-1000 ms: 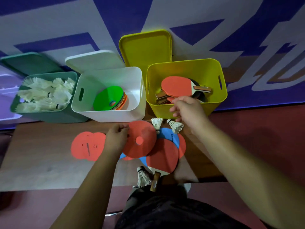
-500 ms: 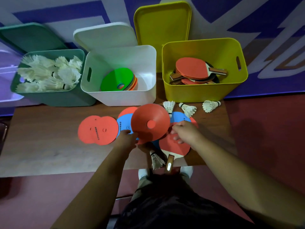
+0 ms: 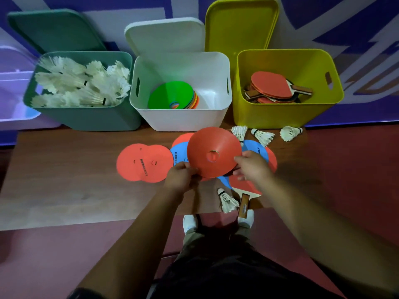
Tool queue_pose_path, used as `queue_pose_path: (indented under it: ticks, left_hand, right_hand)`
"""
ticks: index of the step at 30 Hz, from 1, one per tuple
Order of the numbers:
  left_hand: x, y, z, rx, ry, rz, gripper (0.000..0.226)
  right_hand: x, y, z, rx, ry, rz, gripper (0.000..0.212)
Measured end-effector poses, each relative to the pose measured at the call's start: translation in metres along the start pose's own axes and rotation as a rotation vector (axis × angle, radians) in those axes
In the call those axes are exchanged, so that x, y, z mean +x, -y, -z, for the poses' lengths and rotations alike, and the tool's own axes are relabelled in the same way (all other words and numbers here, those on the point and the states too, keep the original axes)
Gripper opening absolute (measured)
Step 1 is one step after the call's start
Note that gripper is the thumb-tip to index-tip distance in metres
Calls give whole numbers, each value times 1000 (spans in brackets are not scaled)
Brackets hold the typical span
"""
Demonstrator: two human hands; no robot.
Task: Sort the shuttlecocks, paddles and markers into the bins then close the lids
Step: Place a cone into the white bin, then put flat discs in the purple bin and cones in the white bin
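Your left hand (image 3: 181, 178) pinches the near-left rim of the orange marker (image 3: 213, 155), and your right hand (image 3: 253, 167) has thumb and fingers closed on its right rim. Between them the marker is held tilted above the table (image 3: 64, 169), just near of the white bin (image 3: 179, 119). Under it lie blue markers (image 3: 180, 155), with two flat orange discs (image 3: 142, 165) overlapping to the left. A paddle (image 3: 244, 205) lies beneath your right hand, handle pointing to the near edge, and one shuttlecock (image 3: 227, 200) lies just left of that handle. Three loose shuttlecocks (image 3: 262, 135) lie in a row in front of the yellow bin (image 3: 280, 115), which holds paddles. The white bin holds stacked markers, a green one on top. The green bin (image 3: 82, 119) on the left is full of shuttlecocks. All three lids (image 3: 166, 37) lean upright against the far wall behind their bins
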State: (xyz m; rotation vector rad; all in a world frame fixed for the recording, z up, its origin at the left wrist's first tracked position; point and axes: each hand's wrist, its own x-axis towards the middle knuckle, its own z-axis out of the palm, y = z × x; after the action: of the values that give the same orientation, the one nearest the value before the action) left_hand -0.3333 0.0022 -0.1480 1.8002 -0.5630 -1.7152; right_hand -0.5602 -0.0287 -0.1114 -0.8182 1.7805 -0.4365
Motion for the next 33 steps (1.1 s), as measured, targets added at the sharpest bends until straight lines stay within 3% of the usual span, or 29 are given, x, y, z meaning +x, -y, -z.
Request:
queue_pose_path:
  ticks: [3,9,15,21,24,29,33]
  left_hand:
    - [-12,-10,25,-63,56,-18,15]
    - [-18,-18,83,-234,148,-34,14]
    - [-17,-35,113,-283,38,-34,52]
    - [-20,-48,132,-183,-18,-45,51]
    - [-18,-48,140,-166,-54,-26,49]
    - [-11,-40,152,-206,-88,16,48]
    - [-2,-23,163,-190,-120,49,41]
  right_hand:
    - [-13,13,-12,-8,18,61,14]
    - [-49,53,-33,1,38,313,12]
    - [-64,108,-42,119,43,421,12]
    - [-53,167,-49,296,-59,410,10]
    - [-48,195,-59,301,-95,403,20]
    - [-31,205,-83,369,46,247,15]
    - [-32,183,-96,347,31,208,19]
